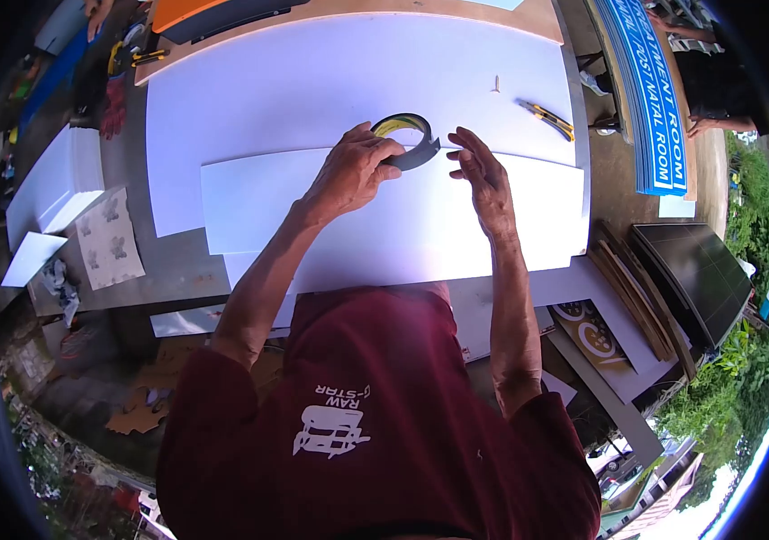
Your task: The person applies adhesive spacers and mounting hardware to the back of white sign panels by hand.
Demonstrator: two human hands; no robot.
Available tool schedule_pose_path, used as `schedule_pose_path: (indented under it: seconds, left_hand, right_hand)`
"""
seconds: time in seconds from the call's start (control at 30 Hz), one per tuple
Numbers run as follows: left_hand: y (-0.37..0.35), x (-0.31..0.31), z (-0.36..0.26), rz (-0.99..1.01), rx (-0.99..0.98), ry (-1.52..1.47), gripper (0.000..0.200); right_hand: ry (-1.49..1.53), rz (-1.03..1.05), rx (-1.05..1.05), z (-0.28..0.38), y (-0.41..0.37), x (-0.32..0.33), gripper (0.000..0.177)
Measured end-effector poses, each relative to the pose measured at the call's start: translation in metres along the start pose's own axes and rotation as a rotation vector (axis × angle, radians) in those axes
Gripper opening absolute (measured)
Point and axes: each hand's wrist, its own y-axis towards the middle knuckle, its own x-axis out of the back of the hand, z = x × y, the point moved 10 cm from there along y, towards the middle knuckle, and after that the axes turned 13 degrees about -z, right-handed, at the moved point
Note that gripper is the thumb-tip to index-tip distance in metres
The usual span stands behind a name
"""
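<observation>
My left hand [355, 168] grips a roll of black tape [419, 155] by its left side, fingers closed round the rim. The roll has a yellowish inner core, and a short loose end sticks up at its right. To the right of that end, my right hand [482, 175] is held with its fingers apart and nothing in them. Both hands are above a long white panel [384, 216], which lies over a larger white sheet [258, 99] on the table.
A yellow and black utility knife [547, 119] and a small screw-like item [496, 84] lie on the sheet. Blue lettered signs [650, 99] are stacked at right, near another person's hand [707, 124]. White boards [60, 180] stand at left. An orange case [209, 18] sits at the back.
</observation>
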Motion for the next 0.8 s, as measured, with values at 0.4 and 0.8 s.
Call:
schedule_pose_path:
  seconds: [0.4,0.8]
  left_hand:
    - [-0.069,0.059,0.01,0.001,0.111,0.146,0.023]
    - [-0.152,0.132,0.085,0.083,0.833,0.127,0.028]
  right_hand:
    - [0.009,0.163,-0.05,-0.003,-0.044,-0.079,0.019]
    - [0.072,0.428,-0.192,-0.005,-0.075,-0.194,0.011]
